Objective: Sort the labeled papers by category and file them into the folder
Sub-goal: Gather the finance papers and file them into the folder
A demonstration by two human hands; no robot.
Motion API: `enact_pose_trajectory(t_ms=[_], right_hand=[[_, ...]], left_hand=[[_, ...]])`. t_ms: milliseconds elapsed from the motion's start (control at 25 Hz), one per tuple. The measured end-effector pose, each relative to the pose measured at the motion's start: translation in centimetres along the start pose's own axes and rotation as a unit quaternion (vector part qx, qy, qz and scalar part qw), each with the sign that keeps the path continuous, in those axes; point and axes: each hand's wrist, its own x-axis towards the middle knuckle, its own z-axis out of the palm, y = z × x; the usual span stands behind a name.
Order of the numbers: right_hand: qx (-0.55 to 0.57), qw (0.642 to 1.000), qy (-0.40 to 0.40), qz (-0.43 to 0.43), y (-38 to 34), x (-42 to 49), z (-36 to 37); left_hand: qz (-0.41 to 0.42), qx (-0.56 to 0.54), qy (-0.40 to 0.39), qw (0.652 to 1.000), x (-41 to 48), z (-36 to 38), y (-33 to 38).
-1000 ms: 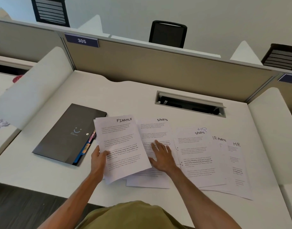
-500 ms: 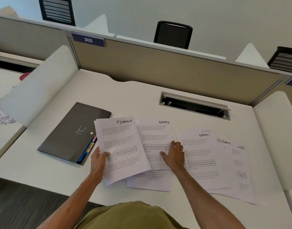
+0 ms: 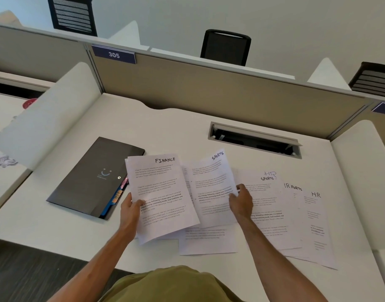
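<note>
My left hand (image 3: 130,211) grips the left edge of a small stack of sheets topped by the FINANCE paper (image 3: 161,192), held slightly off the desk. My right hand (image 3: 241,201) pinches the right edge of a SPORTS paper (image 3: 211,184), whose top corner is lifted and tilted. More labelled sheets lie fanned out to the right: one marked HR and SPORTS (image 3: 265,205), another SPORTS sheet (image 3: 296,210) and an HR sheet (image 3: 318,227). A plain sheet (image 3: 206,240) lies under the held ones. The dark grey folder (image 3: 89,179) lies shut at the left, with coloured tabs showing at its edge.
A cable slot (image 3: 254,139) is cut into the white desk (image 3: 176,127) behind the papers. A beige partition (image 3: 209,90) with a 305 plate closes the back. White side dividers (image 3: 50,114) flank the desk. Chairs stand beyond the partition.
My right hand slid from flat on the middle sheets to the right edge of the SPORTS paper and pinched it, lifting and turning it. My left hand kept holding the FINANCE stack.
</note>
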Motion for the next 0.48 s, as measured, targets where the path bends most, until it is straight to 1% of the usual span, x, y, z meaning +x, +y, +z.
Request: enact_pose_trajectory(t_ms=[200,360,480], right_hand=[[-0.027,0.993,0.091,0.068,1.6,1.1,-6.2],[-0.063,0.985,0.114,0.113,5.9,2.7,-9.9],[-0.111,0.978,0.111,0.134,8.9,3.2,-11.6]], left_hand=[[0.003,-0.001,-0.01,1.0,-0.6,0.8,-0.3],[0.001,-0.007,-0.019,1.0,-1.0,1.6,-0.7],[0.001,-0.004,-0.021,1.0,-1.1,1.8,-1.0]])
